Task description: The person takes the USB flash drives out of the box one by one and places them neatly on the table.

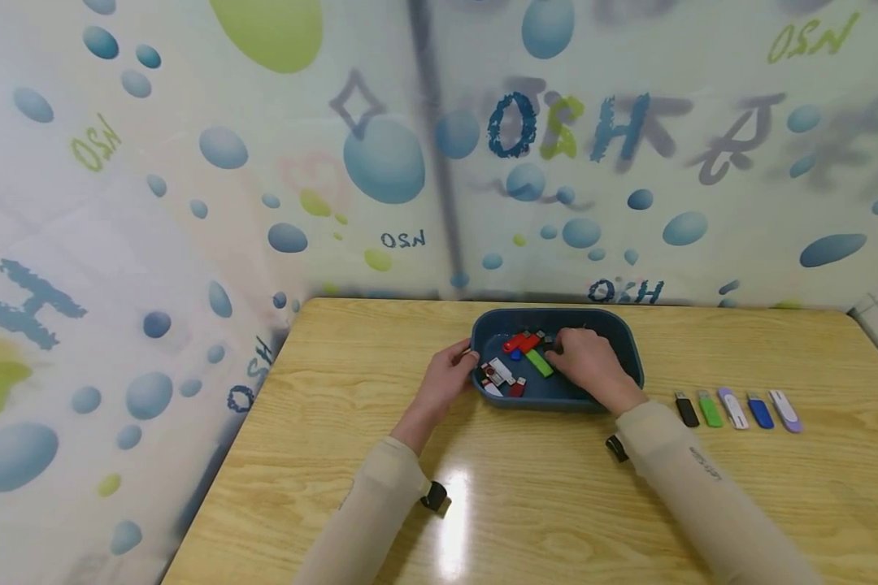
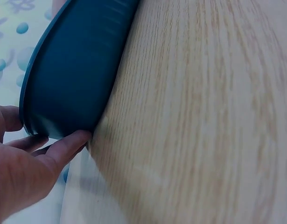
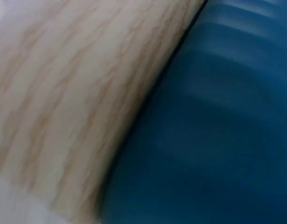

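Observation:
A dark blue plastic box [image 1: 556,402] holds several USB flash drives. My left hand [image 1: 448,375] grips its left end, thumb at the rim and fingers against the outer wall; the left wrist view shows this hand [image 2: 36,163] at the box's corner [image 2: 73,70]. My right hand [image 1: 585,357] reaches inside, fingers bent down beside a black flash drive [image 1: 548,340] and a green flash drive [image 1: 538,363]. Its fingertips are partly hidden, so a grip cannot be made out. Red flash drives [image 1: 515,342] and a white flash drive [image 1: 501,370] lie left of it.
Right of the box, a row on the wooden table [image 1: 322,390] has a black flash drive [image 1: 686,409], a green one, a white-and-purple one, a blue flash drive [image 1: 760,411] and another white-and-purple one. A patterned curtain [image 1: 483,203] stands behind the table.

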The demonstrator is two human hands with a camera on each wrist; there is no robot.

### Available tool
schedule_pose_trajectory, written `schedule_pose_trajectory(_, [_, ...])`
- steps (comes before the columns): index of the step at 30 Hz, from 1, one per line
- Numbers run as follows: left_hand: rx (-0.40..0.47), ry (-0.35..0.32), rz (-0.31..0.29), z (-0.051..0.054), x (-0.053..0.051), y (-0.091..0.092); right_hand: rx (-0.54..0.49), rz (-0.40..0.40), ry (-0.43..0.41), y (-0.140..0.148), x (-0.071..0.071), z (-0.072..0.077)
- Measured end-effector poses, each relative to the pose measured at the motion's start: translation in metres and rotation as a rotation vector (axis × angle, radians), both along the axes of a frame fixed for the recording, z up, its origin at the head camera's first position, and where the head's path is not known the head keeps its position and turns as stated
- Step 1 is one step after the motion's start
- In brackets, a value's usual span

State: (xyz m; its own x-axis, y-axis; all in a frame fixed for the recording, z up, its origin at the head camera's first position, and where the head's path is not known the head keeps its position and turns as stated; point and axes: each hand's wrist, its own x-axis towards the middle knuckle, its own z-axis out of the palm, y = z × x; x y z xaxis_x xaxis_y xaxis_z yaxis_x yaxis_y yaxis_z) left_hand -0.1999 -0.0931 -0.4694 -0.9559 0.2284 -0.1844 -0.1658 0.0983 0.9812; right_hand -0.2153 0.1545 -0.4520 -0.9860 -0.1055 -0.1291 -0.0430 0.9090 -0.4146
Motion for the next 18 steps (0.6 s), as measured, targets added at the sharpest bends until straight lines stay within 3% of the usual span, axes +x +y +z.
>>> schedule_pose_trajectory(18, [-0.007,-0.012,0.016,-0.0009,0.0003,0.0009,0.089,0.006,0.004,-0.0076,-0.0003,0.0021])
